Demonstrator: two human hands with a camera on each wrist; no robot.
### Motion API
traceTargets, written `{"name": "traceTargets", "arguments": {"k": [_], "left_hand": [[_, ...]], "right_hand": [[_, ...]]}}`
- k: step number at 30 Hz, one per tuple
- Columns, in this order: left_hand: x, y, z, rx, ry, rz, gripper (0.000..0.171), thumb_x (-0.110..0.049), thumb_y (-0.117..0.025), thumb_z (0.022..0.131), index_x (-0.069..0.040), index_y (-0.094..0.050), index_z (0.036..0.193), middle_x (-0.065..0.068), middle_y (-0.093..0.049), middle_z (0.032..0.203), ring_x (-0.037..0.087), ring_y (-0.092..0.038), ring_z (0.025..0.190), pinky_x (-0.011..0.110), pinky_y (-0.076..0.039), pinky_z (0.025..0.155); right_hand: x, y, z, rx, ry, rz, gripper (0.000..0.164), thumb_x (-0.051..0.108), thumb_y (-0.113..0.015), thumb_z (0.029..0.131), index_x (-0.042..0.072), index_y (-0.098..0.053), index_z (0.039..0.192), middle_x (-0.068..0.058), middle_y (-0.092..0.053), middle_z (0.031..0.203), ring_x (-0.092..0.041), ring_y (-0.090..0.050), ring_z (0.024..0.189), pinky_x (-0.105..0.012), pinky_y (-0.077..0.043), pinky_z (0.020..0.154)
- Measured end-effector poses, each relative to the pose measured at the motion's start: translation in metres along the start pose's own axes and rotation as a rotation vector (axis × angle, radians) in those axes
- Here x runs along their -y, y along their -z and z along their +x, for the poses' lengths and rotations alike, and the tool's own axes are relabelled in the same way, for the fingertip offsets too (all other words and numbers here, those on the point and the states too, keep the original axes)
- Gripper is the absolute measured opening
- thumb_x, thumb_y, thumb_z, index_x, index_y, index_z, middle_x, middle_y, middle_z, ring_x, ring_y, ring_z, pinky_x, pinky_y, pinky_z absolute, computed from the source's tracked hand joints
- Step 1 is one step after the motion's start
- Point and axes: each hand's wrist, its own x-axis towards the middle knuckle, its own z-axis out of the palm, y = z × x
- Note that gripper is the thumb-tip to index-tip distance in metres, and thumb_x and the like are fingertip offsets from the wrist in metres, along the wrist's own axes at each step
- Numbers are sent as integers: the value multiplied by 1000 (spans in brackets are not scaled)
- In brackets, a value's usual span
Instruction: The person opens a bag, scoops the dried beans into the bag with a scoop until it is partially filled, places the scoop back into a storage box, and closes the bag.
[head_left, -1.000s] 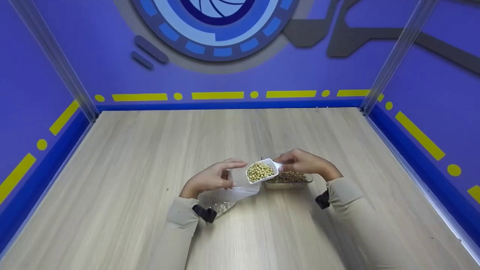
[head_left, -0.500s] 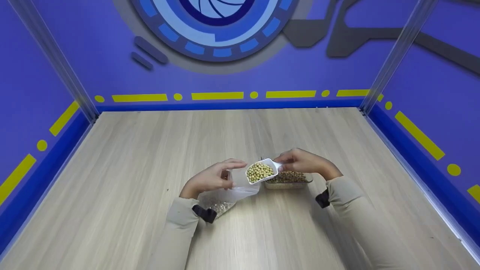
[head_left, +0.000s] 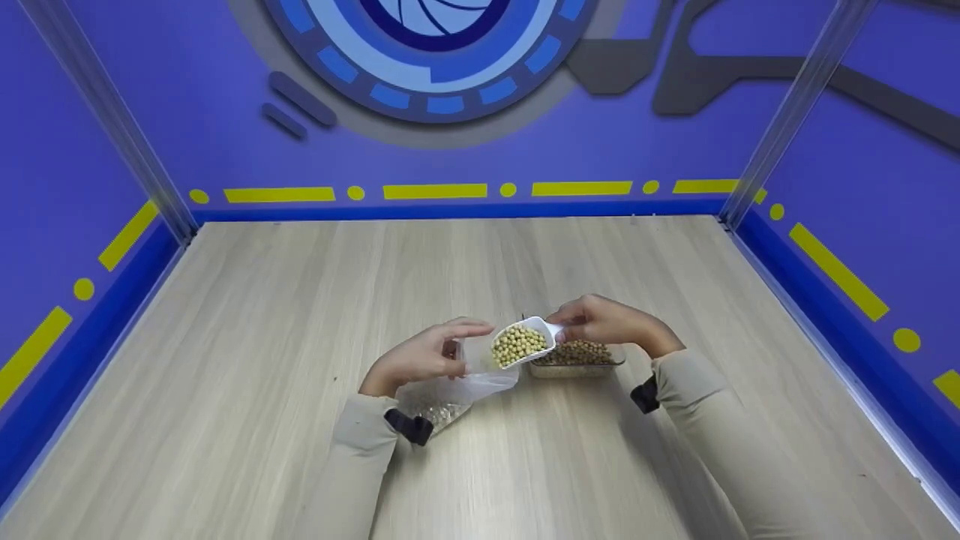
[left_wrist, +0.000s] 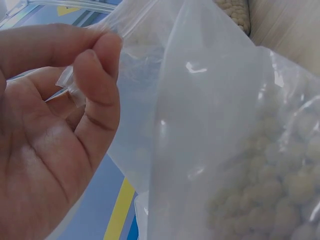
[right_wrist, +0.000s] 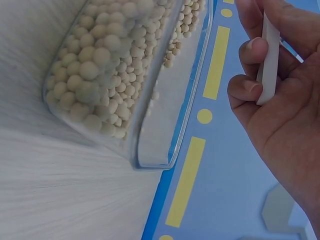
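My right hand (head_left: 611, 326) grips the handle (right_wrist: 270, 65) of a white scoop (head_left: 544, 327), its fingers curled round it. Round, pale yellow soybeans (head_left: 517, 345) fill the scoop, which tilts toward the left at the mouth of a clear plastic bag (head_left: 480, 386). The bag's edge is pinched between thumb and fingers of my left hand (head_left: 424, 354); the left wrist view shows this pinch up close. More soybeans (left_wrist: 285, 195) lie inside the bag. Behind and below my right hand stands a clear rectangular container (head_left: 577, 371) holding soybeans (right_wrist: 95, 60).
Both hands work over a wood-grain table (head_left: 300, 300). Blue-purple panels (head_left: 480, 161) with yellow markings enclose its back and sides. A dark wrist strap (head_left: 409, 427) sits on the left sleeve, another strap (head_left: 645, 396) on the right.
The scoop tips slightly more toward the bag, and its beans shift toward the front lip. My right hand has risen a little; the left hand and bag stay in place.
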Motion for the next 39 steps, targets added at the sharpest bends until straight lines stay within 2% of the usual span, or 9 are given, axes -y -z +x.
{"name": "traceTargets", "arguments": {"k": [13,20,39], "left_hand": [[-1,0,0,-7,13,40,68,10,-57,79,-5,-44,144,14,-38,150,5,-48,64,19,-44,59],[-2,1,0,-15,11,74,66,7,-55,79,-5,-45,143,12,-39,149,8,-41,65,20,-41,62],[0,1,0,-9,-5,73,65,8,-56,79,-2,-44,142,14,-41,147,6,-44,67,19,-42,63]], "right_hand": [[0,0,0,4,-12,8,27,6,-64,88,3,-71,113,-11,-73,103,-10,-60,84,-21,-49,75],[1,2,1,7,-1,-18,25,8,-64,89,3,-71,113,-11,-72,105,-14,-64,91,-24,-51,78],[8,4,3,23,4,-62,26,5,-64,87,2,-71,112,-11,-72,106,-10,-62,87,-24,-51,75]]}}
